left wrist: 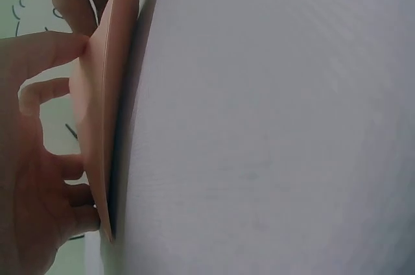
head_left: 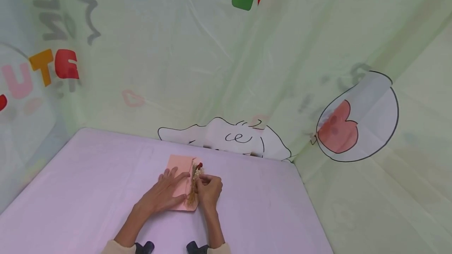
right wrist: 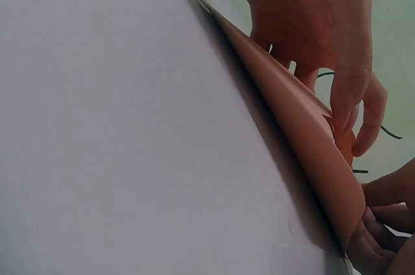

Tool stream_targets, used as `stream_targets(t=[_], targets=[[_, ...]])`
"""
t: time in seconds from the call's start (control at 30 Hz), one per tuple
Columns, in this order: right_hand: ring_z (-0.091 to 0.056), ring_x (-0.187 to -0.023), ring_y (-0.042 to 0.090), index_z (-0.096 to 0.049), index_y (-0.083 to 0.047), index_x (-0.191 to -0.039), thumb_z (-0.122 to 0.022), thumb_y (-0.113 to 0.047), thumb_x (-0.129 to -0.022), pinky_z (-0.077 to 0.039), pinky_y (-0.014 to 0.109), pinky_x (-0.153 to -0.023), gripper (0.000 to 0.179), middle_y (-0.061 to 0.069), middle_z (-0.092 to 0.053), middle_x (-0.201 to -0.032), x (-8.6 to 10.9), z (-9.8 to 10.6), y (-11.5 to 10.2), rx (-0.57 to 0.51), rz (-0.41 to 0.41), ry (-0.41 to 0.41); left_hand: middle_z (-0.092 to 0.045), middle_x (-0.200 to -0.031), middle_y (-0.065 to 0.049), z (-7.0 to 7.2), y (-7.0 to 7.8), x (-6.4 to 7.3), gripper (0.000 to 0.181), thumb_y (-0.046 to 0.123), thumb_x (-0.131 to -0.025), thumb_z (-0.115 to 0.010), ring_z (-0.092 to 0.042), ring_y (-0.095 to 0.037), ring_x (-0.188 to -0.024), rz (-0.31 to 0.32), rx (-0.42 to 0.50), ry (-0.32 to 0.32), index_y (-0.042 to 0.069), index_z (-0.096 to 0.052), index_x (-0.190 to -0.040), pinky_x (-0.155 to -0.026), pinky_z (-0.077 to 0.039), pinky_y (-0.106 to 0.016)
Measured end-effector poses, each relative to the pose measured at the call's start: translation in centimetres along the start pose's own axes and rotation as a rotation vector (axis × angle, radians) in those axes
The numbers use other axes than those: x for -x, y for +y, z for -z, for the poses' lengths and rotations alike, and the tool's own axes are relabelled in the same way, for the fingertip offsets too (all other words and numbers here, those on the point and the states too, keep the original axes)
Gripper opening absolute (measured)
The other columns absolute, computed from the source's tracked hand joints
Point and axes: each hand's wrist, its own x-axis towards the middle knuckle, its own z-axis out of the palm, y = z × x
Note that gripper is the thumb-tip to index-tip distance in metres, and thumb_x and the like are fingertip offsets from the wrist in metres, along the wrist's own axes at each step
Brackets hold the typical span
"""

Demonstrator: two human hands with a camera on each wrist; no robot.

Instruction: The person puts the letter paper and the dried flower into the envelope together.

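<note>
A pink paper card or envelope point(head_left: 181, 162) lies on the table, with a small bunch of dried flowers point(head_left: 196, 171) along its right side. The bunch has a red bloom, pale blossoms and straw-coloured stems. My left hand point(head_left: 165, 190) rests on the pink paper with spread fingers, its thumb and index finger near the stems. Thumb and bent fingers of my right hand point(head_left: 210, 192) pinch at the blossoms by the right edge. Both wrist views show the pink paper point(left wrist: 97, 106) side-on; there the flowers are mostly hidden.
A pale lilac cloth covers the table point(head_left: 265, 207). Light green curtains point(head_left: 148, 69) with printed letters and cartoon figures hang at the back and sides. Dark wrist straps point(head_left: 144, 247) show at both sleeves.
</note>
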Motion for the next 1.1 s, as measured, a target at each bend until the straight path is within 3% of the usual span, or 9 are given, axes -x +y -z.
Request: stream_targets(t=[0.27,0.37,0.5,0.6,0.73,0.93,1.1], targets=[[-0.068,-0.056,0.006,-0.083,0.007,-0.089,-0.083,0.003,-0.088,-0.057,0.020,-0.051,0.004,0.015,-0.079,-0.073,0.3,-1.2,-0.3,-0.096,-0.037,-0.086,-0.032,-0.173,-0.035,0.0,-0.2,0.0,0.070,0.055,-0.102,-0.066,-0.028,-0.064,-0.159,-0.005,0.000,0.008,0.022,-0.051,-0.162,-0.128,-0.027,-0.077],[-0.069,-0.053,0.008,-0.082,0.008,-0.087,-0.081,0.003,-0.089,-0.058,0.023,-0.049,0.005,0.016,-0.078,-0.070,0.3,-1.8,-0.1,-0.136,-0.014,-0.113,-0.031,-0.174,-0.035,0.0,-0.2,0.0,0.070,0.057,-0.102,-0.065,-0.027,-0.063,-0.160,0.002,0.004,0.004,0.024,-0.050,-0.162,-0.128,-0.027,-0.077],[-0.064,-0.053,0.004,-0.085,0.002,-0.086,-0.078,0.004,-0.085,-0.055,0.021,-0.050,0.007,0.007,-0.076,-0.067,0.1,-2.7,0.6,-0.077,0.021,-0.107,-0.030,-0.175,-0.034,0.0,-0.3,0.0,0.071,0.057,-0.103,-0.064,-0.026,-0.061,-0.161,0.010,0.009,-0.002,0.025,-0.049,-0.164,-0.130,-0.026,-0.075],[-0.061,-0.055,0.003,-0.086,-0.001,-0.087,-0.077,0.003,-0.083,-0.052,0.019,-0.052,0.011,0.002,-0.074,-0.067,-0.1,-3.2,0.9,-0.029,-0.002,-0.125,-0.030,-0.175,-0.034,0.1,-0.4,0.0,0.071,0.058,-0.103,-0.064,-0.026,-0.061,-0.162,0.009,0.006,-0.003,0.024,-0.048,-0.164,-0.130,-0.026,-0.075],[-0.060,-0.054,0.004,-0.086,-0.001,-0.087,-0.075,0.004,-0.083,-0.050,0.020,-0.051,0.012,0.004,-0.075,-0.068,-0.3,-2.9,1.0,-0.014,-0.021,-0.158,-0.030,-0.174,-0.035,0.0,-0.2,0.0,0.070,0.058,-0.103,-0.064,-0.026,-0.063,-0.161,-0.003,0.003,-0.006,0.026,-0.048,-0.163,-0.129,-0.026,-0.077],[-0.059,-0.049,0.003,-0.085,0.003,-0.097,-0.074,0.008,-0.085,-0.048,0.016,-0.046,0.017,0.008,-0.076,-0.071,-0.3,-1.3,0.0,-0.074,-0.061,-0.243,-0.029,-0.174,-0.037,-0.1,0.1,0.1,0.071,0.054,-0.103,-0.066,-0.025,-0.065,-0.160,-0.017,-0.005,-0.011,0.024,-0.047,-0.164,-0.127,-0.024,-0.079],[-0.069,-0.067,0.009,-0.085,0.001,-0.104,-0.083,0.008,-0.086,-0.055,0.017,-0.060,0.019,0.009,-0.080,-0.082,-0.5,0.6,-0.7,0.001,-0.025,-0.196,-0.031,-0.171,-0.040,0.4,0.3,0.0,0.070,0.049,-0.101,-0.069,-0.028,-0.069,-0.157,-0.042,-0.023,-0.021,0.020,-0.050,-0.162,-0.123,-0.026,-0.084]])
